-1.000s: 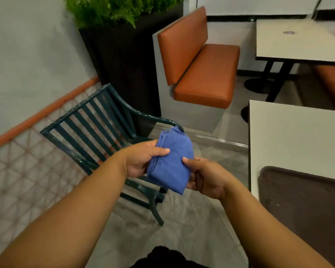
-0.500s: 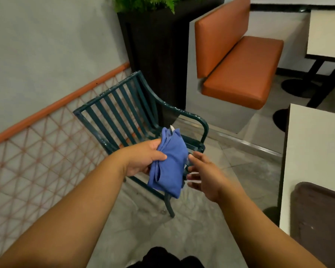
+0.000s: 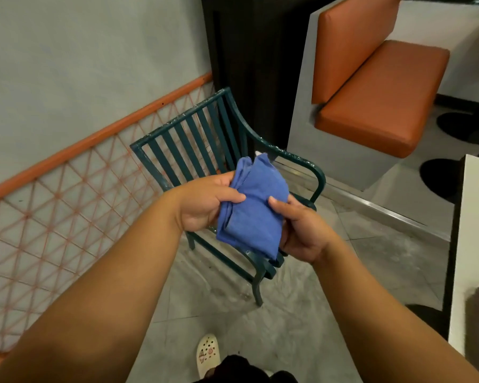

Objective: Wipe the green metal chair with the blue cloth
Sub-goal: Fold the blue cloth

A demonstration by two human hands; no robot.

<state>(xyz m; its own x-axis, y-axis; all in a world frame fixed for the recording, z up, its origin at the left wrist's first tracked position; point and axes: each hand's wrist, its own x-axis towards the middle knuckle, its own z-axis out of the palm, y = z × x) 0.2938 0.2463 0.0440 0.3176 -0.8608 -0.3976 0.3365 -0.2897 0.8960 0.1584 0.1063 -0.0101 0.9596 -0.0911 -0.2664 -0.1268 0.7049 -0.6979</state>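
A dark green metal chair (image 3: 190,139) with a slatted back stands on the floor against the wall, its seat mostly hidden behind my hands. A folded blue cloth (image 3: 253,205) is held in the air above the seat. My left hand (image 3: 208,203) grips the cloth's left edge with thumb on top. My right hand (image 3: 302,230) holds its right side, thumb pressed on the front. The cloth does not touch the chair.
An orange-cushioned bench (image 3: 371,87) stands to the right of the chair, a dark planter box (image 3: 249,51) behind it. A white table edge (image 3: 476,244) runs along the right. The wall with orange rail and lattice (image 3: 67,189) is on the left. My shoe (image 3: 207,352) shows below.
My right hand, loose half a second ago, has closed back on the cloth. I have come closer to the chair and the view has shifted left and down.
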